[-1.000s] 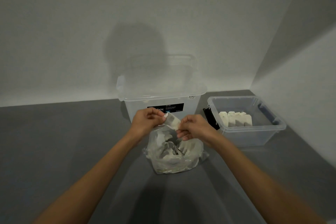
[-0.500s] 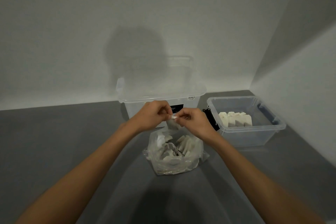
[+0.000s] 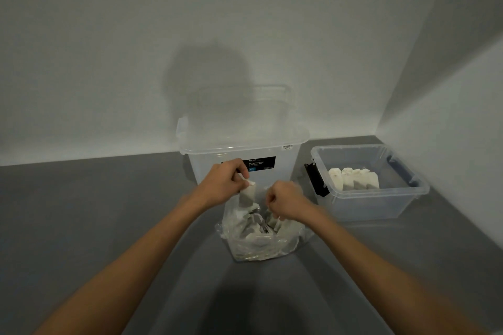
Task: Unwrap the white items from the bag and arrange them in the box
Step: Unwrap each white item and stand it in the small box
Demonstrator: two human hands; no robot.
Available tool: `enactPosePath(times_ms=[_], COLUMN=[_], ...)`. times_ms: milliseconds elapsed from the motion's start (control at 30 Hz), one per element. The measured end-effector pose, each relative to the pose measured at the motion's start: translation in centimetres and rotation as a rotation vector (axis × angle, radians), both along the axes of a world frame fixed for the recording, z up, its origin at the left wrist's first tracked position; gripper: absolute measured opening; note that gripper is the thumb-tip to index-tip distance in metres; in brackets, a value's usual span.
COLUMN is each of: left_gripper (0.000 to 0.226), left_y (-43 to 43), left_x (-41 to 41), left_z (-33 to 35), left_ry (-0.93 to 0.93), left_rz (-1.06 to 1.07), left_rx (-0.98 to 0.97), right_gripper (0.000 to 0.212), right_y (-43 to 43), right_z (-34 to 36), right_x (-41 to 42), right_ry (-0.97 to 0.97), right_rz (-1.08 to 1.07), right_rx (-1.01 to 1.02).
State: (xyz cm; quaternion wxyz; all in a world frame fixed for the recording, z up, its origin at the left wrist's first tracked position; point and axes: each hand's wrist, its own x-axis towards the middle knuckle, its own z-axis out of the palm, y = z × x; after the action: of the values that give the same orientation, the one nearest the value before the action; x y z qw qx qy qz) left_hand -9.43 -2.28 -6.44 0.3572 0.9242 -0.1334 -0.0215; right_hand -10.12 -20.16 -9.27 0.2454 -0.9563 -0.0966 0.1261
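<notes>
Left fingers (image 3: 240,182) pinch a white item (image 3: 248,196) above the bag (image 3: 261,245) rim.

Two bare hands work above a crumpled clear plastic bag (image 3: 261,239) on the grey surface (image 3: 109,212).
The left hand (image 3: 223,185) pinches a small white block (image 3: 247,195) by its top, so it hangs over the bag's mouth. The right hand (image 3: 285,202) is curled into a fist beside it, its contents too blurred to tell. To the right, a small open clear plastic box (image 3: 408,198) holds a row of white pieces (image 3: 353,182). Behind the hands stands a large lidded clear plastic tub (image 3: 239,141).
</notes>
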Motion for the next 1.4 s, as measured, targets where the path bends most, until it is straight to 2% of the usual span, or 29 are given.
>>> enactPosePath(times_ms=[67, 133, 200, 300, 400, 567, 700, 833, 933, 1000, 1100, 1200, 1267, 1400], left_gripper=[0.008, 0.015, 0.022, 0.026, 0.029, 0.026, 0.013, 0.009, 0.015, 0.016, 0.010, 0.011, 0.012, 0.012], left_y=[0.1, 0.1, 0.3, 0.7, 1.0, 1.4, 1.4, 0.8, 0.0, -0.7, -1.4, -2.1, -2.6, -4.0], left_x=[-0.3, -0.5, -0.5, -0.7, -0.8, -1.0, -0.9, -0.8, -0.8, -0.7, -0.3, 0.1, 0.3, 0.6], left_z=[0.0, 0.0, -0.1, -0.2, -0.3, 0.0, 0.1, 0.4, 0.7, 1.0, 1.3, 1.8, 2.4, 3.8], left_ry=[-0.010, -0.019, -0.028, -0.026, -0.016, -0.025, -0.023, 0.059, 0.140, 0.129, 0.068, 0.026, 0.006, -0.022], left_rz=[0.004, 0.000, 0.004, 0.001, 0.000, 0.024, 0.009, -0.031, -0.061, -0.077, -0.089, -0.099, -0.117, -0.162], left_rx=[0.002, 0.032, 0.053, 0.056, 0.064, 0.030, -0.003, -0.128, -0.267, -0.326, -0.345, -0.300, -0.275, -0.227], right_gripper=[0.017, 0.024, 0.019, 0.019, 0.021, 0.001, 0.007, 0.008, 0.009, 0.008, 0.007, 0.010, 0.015, 0.014], right_y=[1.1, 1.9, 2.4, 2.5, 2.0, 0.2, -1.6, -2.5, -2.6, -2.7, -2.9, -3.5, -4.0, -5.2], right_z=[-0.9, -1.1, -1.1, -1.3, -0.9, 1.3, 3.1, 3.8, 3.9, 3.9, 4.4, 5.3, 6.2, 7.9], right_x=[0.0, -0.3, -0.6, -0.6, -0.5, 0.2, 0.2, -0.1, -0.5, -0.8, -0.9, -0.5, -0.3, -0.1], right_ry=[0.105, 0.220, 0.304, 0.309, 0.292, 0.200, 0.147, 0.192, 0.250, 0.284, 0.241, 0.000, -0.124, -0.237], right_rz=[0.034, 0.099, 0.174, 0.215, 0.212, 0.105, 0.002, -0.113, -0.159, -0.167, -0.180, -0.200, -0.164, -0.045], right_rx=[-0.069, -0.138, -0.200, -0.285, -0.279, -0.058, 0.233, 0.614, 0.829, 0.905, 0.856, 0.669, 0.615, 0.508])
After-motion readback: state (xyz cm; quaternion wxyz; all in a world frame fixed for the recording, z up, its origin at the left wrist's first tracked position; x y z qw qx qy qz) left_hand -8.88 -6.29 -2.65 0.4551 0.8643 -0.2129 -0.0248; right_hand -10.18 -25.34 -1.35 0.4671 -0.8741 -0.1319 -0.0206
